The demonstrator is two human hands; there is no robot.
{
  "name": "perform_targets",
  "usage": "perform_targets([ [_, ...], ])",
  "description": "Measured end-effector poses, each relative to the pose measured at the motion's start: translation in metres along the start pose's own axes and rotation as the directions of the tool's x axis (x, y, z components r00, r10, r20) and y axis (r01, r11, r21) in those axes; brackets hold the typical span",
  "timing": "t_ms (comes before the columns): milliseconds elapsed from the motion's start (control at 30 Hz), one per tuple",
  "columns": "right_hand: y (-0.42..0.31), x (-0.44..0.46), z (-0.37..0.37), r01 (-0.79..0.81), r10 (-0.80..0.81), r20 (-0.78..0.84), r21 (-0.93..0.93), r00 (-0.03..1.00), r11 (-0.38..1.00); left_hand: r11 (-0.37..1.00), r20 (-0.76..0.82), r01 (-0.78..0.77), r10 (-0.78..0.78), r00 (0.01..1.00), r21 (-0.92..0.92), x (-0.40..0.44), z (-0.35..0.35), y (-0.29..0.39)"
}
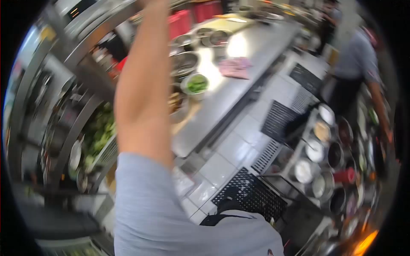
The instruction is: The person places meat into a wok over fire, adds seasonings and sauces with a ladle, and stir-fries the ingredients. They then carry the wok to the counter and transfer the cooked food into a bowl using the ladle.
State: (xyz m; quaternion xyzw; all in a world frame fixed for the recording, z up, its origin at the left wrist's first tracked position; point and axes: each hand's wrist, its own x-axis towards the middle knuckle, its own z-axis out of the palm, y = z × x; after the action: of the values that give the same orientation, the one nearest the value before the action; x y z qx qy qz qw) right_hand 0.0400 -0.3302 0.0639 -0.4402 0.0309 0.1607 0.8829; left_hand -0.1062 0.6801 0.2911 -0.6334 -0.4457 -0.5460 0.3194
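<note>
We list, left to right: leafy greens (pixel 102 135); our raised left arm (pixel 143 94), with left hand and right hand out of view, fingers' state undeterminable. Right of the arm, the surface (pixel 213 106) carries a white bowl (pixel 184 86) of green pieces (pixel 197 83) and a pink item (pixel 235 68); then containers (pixel 315 151), a co-worker (pixel 352 55).

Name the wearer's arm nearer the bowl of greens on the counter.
Left, as far as shows: the left arm passes just left of the bowl of greens in the picture; the right arm is out of view.
</note>
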Motion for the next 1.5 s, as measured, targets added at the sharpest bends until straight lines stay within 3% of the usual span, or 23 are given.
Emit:
perform_targets([
  [100,-0.001,-0.002,-0.012,0.175,-0.366,-0.392,-0.444,0.844,0.879,0.861,0.019,-0.428,0.450,0.893,-0.274,-0.113,-0.055,0.004],
  [133,0.005,-0.025,-0.004,0.101,-0.452,-0.485,-0.590,0.748,0.801,0.764,0.147,-0.092,0.239,0.960,-0.639,-0.146,-0.116,0.036],
  [167,0.019,-0.034,-0.008,0.261,-0.356,-0.384,-0.279,0.852,0.924,0.448,0.266,0.233,0.013,0.964,-0.863,-0.178,-0.177,0.069],
  [200,0.037,-0.038,0.021,0.269,-0.323,-0.425,-0.183,0.846,0.945,0.523,0.291,0.229,0.038,0.956,-0.821,-0.216,-0.218,0.075],
  [233,0.048,-0.047,0.025,0.277,-0.338,-0.360,-0.210,0.869,0.937,0.546,0.446,0.384,-0.021,0.895,-0.745,-0.256,-0.250,0.089],
  [267,0.052,-0.052,0.037,0.233,-0.299,-0.349,-0.220,0.888,0.947,0.400,0.358,0.285,0.118,0.926,-0.871,-0.295,-0.257,0.102],
  [300,0.060,-0.052,0.054,0.212,-0.286,-0.402,-0.219,0.870,0.952,0.403,0.595,0.494,0.176,0.785,-0.771,-0.340,-0.275,0.102],
  [367,0.077,-0.044,0.062,0.127,-0.244,-0.526,-0.248,0.815,0.960,0.236,0.706,0.675,0.373,0.602,-0.699,-0.393,-0.321,0.141],
  [400,0.086,-0.039,0.057,0.144,-0.256,-0.540,-0.242,0.802,0.960,0.072,0.702,0.774,0.481,0.525,-0.629,-0.416,-0.348,0.160],
  [433,0.090,-0.031,0.040,0.063,-0.242,-0.528,-0.332,0.814,0.941,0.103,0.656,0.789,0.626,0.421,-0.606,-0.422,-0.386,0.177],
  [467,0.095,-0.023,0.032,-0.017,-0.228,-0.515,-0.428,0.826,0.904,0.015,0.426,0.653,0.769,0.477,-0.757,-0.427,-0.402,0.190],
  [533,0.103,-0.008,0.024,-0.019,-0.262,-0.520,-0.475,0.813,0.880,-0.088,0.175,0.599,0.913,0.367,-0.796,-0.416,-0.427,0.217],
  [600,0.112,0.012,0.015,-0.022,-0.294,-0.525,-0.514,0.799,0.858,-0.115,0.092,0.582,0.945,0.313,-0.805,-0.414,-0.437,0.234],
  [667,0.120,0.038,0.004,-0.143,-0.345,-0.440,-0.763,0.829,0.630,-0.153,-0.018,0.565,0.971,0.237,-0.811,-0.413,-0.438,0.245],
  [700,0.126,0.049,-0.007,-0.138,-0.353,-0.451,-0.754,0.820,0.642,-0.166,-0.038,0.557,0.972,0.233,-0.814,-0.412,-0.437,0.248],
  [767,0.136,0.069,-0.022,-0.166,-0.457,-0.358,-0.898,0.815,0.407,-0.112,-0.003,0.512,0.978,0.210,-0.852,-0.411,-0.434,0.245],
  [800,0.124,0.063,-0.003,-0.251,-0.333,-0.449,-0.831,0.829,0.497,0.055,0.121,0.576,0.990,0.078,-0.816,-0.411,-0.431,0.239],
  [967,0.121,0.055,-0.005,-0.158,-0.374,-0.397,-0.833,0.838,0.531,0.114,0.210,0.547,0.971,0.117,-0.830,-0.427,-0.421,0.211],
  [1167,0.109,0.058,0.004,-0.182,-0.348,-0.381,-0.854,0.857,0.487,0.344,0.348,0.527,0.932,-0.096,-0.777,-0.499,-0.377,0.148],
  [1233,0.099,0.051,0.015,-0.229,-0.220,-0.489,-0.700,0.844,0.677,0.557,0.529,0.496,0.822,-0.212,-0.666,-0.553,-0.349,0.107],
  [1367,0.116,0.066,0.009,-0.152,-0.308,-0.456,-0.729,0.835,0.668,0.825,0.638,0.275,0.558,-0.531,-0.493,-0.698,-0.284,-0.023],
  [1400,0.115,0.064,0.010,-0.119,-0.318,-0.432,-0.728,0.844,0.675,0.837,0.661,0.281,0.545,-0.516,-0.470,-0.709,-0.281,-0.020],
  [1500,0.113,0.060,-0.021,0.012,-0.228,-0.352,-0.521,0.908,0.853,0.726,0.497,0.045,0.514,-0.699,-0.687,-0.730,-0.298,-0.047],
])
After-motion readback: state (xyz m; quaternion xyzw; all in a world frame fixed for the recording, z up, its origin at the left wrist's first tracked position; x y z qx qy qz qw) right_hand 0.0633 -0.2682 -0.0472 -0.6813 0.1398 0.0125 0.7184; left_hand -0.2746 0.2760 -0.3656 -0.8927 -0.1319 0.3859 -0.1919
